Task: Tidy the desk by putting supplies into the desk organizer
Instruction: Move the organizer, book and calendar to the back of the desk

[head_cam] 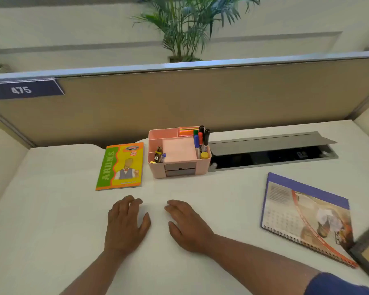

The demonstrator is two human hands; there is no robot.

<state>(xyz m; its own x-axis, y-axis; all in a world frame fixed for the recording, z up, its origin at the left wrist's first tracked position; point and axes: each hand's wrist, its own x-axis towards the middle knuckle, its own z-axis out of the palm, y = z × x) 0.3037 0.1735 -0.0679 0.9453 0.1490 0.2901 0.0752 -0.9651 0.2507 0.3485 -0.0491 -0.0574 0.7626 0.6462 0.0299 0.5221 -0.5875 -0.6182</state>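
Observation:
A pink desk organizer [156, 168] stands at the back middle of the white desk [51, 209]. Several markers [201, 139] stand upright in its right compartment, beside a yellow round item [204, 155]. Coloured sticky notes [188, 130] fill a rear slot, a pink note pad [178, 149] lies in the middle, and binder clips [158, 155] sit in the left slot. My left hand [125, 224] and my right hand [189, 225] rest flat on the desk in front of the organizer, palms down, holding nothing.
A green and yellow notebook [120, 166] lies left of the organizer. A spiral-bound calendar [303, 213] lies at the right. An open grey cable tray [273, 152] is set into the desk behind it. A tan partition [200, 99] closes the back edge.

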